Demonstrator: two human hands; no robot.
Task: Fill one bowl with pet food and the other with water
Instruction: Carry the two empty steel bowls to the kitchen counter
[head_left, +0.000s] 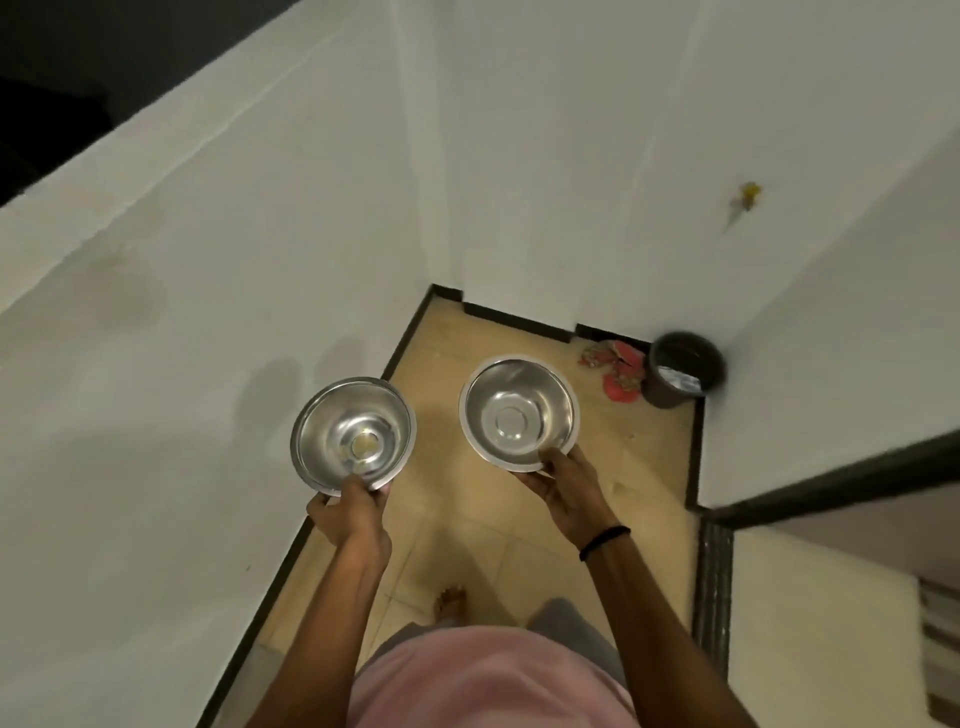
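Observation:
I hold two round steel bowls out in front of me above a tan tiled floor. The left bowl is gripped at its near rim by my left hand; a small yellowish speck shows at its bottom. The right bowl looks empty inside, and my right hand holds it by the near rim, thumb over the edge. A black band sits on my right wrist. No pet food or water is in view.
White walls close in on the left, ahead and to the right, forming a narrow corridor. A dark bin stands in the far right corner, with red slippers beside it. A doorway threshold opens on the right. My bare foot is on the tiles.

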